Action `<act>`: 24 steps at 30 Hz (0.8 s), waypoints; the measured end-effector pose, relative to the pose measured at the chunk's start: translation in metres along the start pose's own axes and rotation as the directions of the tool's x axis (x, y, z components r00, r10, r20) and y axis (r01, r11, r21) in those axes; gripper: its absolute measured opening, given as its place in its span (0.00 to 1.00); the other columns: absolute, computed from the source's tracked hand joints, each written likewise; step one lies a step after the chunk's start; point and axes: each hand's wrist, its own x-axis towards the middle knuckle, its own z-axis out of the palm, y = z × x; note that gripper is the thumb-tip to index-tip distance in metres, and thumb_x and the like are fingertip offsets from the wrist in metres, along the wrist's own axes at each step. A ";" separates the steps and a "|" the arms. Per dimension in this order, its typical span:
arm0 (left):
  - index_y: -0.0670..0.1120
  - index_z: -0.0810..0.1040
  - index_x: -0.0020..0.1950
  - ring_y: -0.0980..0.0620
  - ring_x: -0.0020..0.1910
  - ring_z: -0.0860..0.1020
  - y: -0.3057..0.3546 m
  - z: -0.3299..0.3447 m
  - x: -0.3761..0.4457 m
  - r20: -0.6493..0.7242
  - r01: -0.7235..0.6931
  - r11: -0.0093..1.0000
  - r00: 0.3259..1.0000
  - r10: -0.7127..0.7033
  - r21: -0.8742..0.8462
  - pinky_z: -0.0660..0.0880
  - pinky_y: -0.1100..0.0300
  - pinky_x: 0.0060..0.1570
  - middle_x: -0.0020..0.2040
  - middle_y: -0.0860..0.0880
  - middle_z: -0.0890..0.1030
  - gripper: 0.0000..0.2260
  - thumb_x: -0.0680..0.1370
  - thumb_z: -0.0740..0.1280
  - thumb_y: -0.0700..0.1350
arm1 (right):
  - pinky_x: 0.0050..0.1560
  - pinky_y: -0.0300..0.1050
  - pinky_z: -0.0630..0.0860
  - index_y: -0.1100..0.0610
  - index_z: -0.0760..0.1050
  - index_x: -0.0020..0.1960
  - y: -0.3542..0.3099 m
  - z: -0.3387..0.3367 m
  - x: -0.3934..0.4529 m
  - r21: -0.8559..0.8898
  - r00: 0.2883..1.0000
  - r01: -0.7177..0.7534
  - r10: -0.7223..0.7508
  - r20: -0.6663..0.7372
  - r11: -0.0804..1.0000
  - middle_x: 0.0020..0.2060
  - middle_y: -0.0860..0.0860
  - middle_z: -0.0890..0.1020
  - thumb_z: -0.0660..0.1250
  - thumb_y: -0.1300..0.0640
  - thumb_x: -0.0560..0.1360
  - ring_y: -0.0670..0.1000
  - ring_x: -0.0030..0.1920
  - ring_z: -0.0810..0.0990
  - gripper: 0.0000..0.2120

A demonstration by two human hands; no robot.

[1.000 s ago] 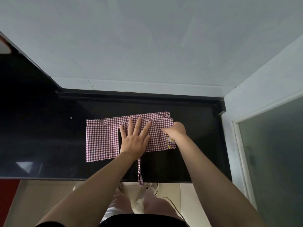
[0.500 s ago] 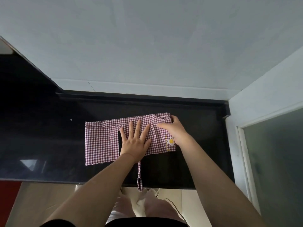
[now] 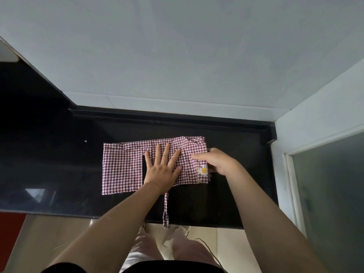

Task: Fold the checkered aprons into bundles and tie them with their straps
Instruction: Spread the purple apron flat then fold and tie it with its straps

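A red-and-white checkered apron (image 3: 122, 166) lies partly folded and flat on the black countertop (image 3: 236, 186). My left hand (image 3: 162, 168) presses flat on its middle with fingers spread. My right hand (image 3: 216, 161) grips the apron's right edge, fingers curled over the fabric just above a daisy patch (image 3: 203, 170). One strap (image 3: 166, 210) runs from under my left wrist toward me and hangs over the counter's front edge.
A pale wall (image 3: 177, 56) rises behind the counter, and a white frame with a frosted pane (image 3: 331, 194) stands at the right. The counter's front edge (image 3: 59, 213) is near me, with the tiled floor and my legs below.
My right hand has slid along the apron's right edge and now holds it by the daisy patch, which has come into view. My left hand stays pressed on the middle.
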 end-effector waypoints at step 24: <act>0.48 0.80 0.65 0.53 0.63 0.74 -0.047 -0.058 -0.005 0.040 0.173 0.450 0.956 -0.291 -0.876 0.68 0.62 0.62 0.65 0.51 0.78 0.17 0.80 0.59 0.37 | 0.58 0.48 0.77 0.59 0.66 0.73 -0.059 0.108 -0.024 -0.440 0.912 0.208 -0.336 -0.236 0.873 0.61 0.54 0.78 0.68 0.58 0.77 0.54 0.57 0.79 0.25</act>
